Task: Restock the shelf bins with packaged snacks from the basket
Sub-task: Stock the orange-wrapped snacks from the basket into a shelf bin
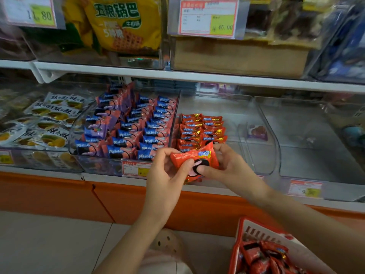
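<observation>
- We pinch one red snack packet between left hand and right hand, thumbs on its face, just in front of the clear bin; it isn't in yet.
- The rows of red packets stand tidy; dropped carelessly, ours could topple them.
- The basket by the right forearm holds more; a careless elbow may tip it.

Packet between both hands before shelf bin, basket lower right
</observation>
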